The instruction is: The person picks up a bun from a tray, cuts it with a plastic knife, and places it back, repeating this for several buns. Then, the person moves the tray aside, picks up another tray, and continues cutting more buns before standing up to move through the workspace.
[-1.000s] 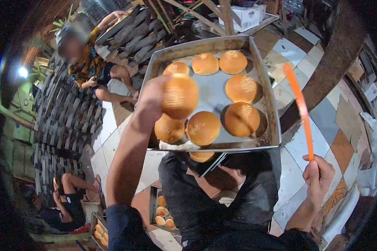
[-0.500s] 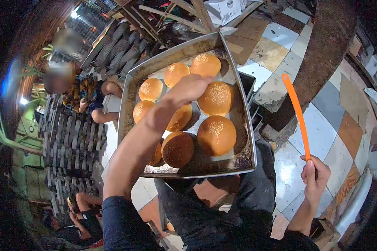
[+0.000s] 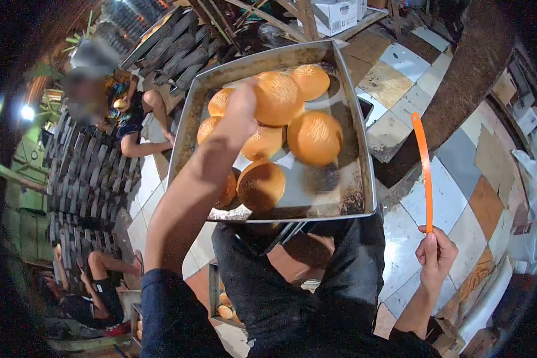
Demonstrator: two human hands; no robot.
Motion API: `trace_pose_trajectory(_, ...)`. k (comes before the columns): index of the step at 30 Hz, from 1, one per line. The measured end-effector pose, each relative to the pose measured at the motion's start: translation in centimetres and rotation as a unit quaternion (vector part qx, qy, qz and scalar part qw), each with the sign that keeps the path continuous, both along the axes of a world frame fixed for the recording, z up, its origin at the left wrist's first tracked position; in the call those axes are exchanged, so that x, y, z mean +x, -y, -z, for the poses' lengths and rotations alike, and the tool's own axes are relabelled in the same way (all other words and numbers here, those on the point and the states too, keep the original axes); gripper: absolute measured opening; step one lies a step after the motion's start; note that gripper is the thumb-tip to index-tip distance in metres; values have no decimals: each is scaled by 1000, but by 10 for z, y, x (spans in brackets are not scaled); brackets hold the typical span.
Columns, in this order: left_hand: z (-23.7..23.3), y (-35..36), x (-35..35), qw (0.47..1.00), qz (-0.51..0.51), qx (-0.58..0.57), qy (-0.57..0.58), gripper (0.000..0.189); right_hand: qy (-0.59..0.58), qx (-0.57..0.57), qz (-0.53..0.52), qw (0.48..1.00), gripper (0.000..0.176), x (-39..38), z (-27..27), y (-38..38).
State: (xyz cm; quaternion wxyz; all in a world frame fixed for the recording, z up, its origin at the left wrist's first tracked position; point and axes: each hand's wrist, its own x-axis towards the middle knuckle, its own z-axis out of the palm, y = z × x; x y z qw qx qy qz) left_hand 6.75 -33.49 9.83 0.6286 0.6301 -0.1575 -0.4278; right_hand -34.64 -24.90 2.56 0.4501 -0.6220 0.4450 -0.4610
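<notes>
A deep, worn metal baking tray (image 3: pixel 268 213) rests over my lap with several round sesame-topped buns in it. My left hand (image 3: pixel 242 112) reaches across the tray, closed on a bun (image 3: pixel 280 98) that looks raised above the others; its fingertips are partly hidden. Just right of it, another bun (image 3: pixel 314 138) is slightly blurred, with a dark shadow below. A darker bun (image 3: pixel 261 185) lies near the tray's front side. Out to the right, my right hand (image 3: pixel 437 253) grips the lower end of a long, thin orange strip (image 3: pixel 426 167) with a hole at its tip, held upright.
At left, a person (image 3: pixel 134 98) sits holding a yellowish round thing, and another person (image 3: pixel 95 298) sits lower down. Stacked dark slats (image 3: pixel 80 185) stand beside them. A crate with buns (image 3: pixel 225 307) is by my left leg. A white box (image 3: pixel 340 15) sits at the back.
My left hand has closed on a bun and lifted it. The bun at front right has shifted, leaving a shadowed patch of tray. The view has moved slightly; my right hand still holds the strip.
</notes>
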Motion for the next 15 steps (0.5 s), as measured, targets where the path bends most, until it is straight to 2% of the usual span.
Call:
trace_pose_trajectory(2,1,-9,29,987,22,-116,-110,34,-6,-5,-9,1000,30,2,-2,-6)
trace_pose_trajectory(4,-14,-35,28,984,34,-134,-114,34,29,-4,-17,999,30,5,-5,-11)
trace_pose_trajectory(6,-20,-54,29,959,117,-206,-155,34,39,0,-23,999,30,9,-10,-15)
trace_pose_trajectory(8,-41,-76,2,963,102,-203,-142,35,51,3,-25,998,30,16,-15,-16)
trace_pose_trajectory(11,-53,-95,-24,960,101,-211,-152,38,187,2,-120,975,36,36,-38,-4)
trace_pose_trajectory(13,-60,-103,-41,954,106,-218,-176,42,218,20,-158,963,36,62,-72,11)
trace_pose_trajectory(15,-60,-106,-57,952,103,-218,-187,43,195,-8,-192,962,42,92,-103,32)
